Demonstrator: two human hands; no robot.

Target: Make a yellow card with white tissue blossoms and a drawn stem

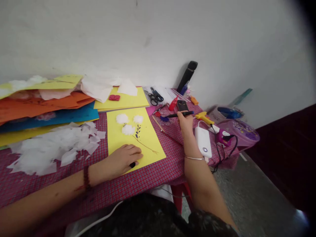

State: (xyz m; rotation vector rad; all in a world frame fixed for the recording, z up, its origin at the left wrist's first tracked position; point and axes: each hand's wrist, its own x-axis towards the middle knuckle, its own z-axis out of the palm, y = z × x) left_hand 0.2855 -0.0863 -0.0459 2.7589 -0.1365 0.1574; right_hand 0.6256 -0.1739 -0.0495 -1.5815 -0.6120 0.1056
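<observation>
I have a yellow sheet (148, 135) on the bench (148, 174) in front of me, my left hand (123, 159) resting on its lower part with the fingers loosely spread and holding nothing. Three fluffy white tufts (128, 129) sit on its upper half, beside a thin stem with small dark leaves. My right hand (185, 123) is well apart from the left, over to the right of the sheet, fingers closed on a dark pen (174, 115) with a bluish end.

Near that pen is a clear dish (168, 121) with dark blue in it. A red bottle (173, 103) stands just beyond, and a blue bottle (183, 89) is farther back by a tall black flask (187, 76). On the far right, a box (217, 114) holds something blue, and a pink basket (251, 137) holds purple and yellowish bits too small for me to make out.

A checked red and blue cloth (172, 154) covers the bench. On my left, torn white paper (54, 148) lies heaped before stacked coloured sheets (44, 107). A pale wall (103, 36) rises behind; the floor (237, 194) is grey.
</observation>
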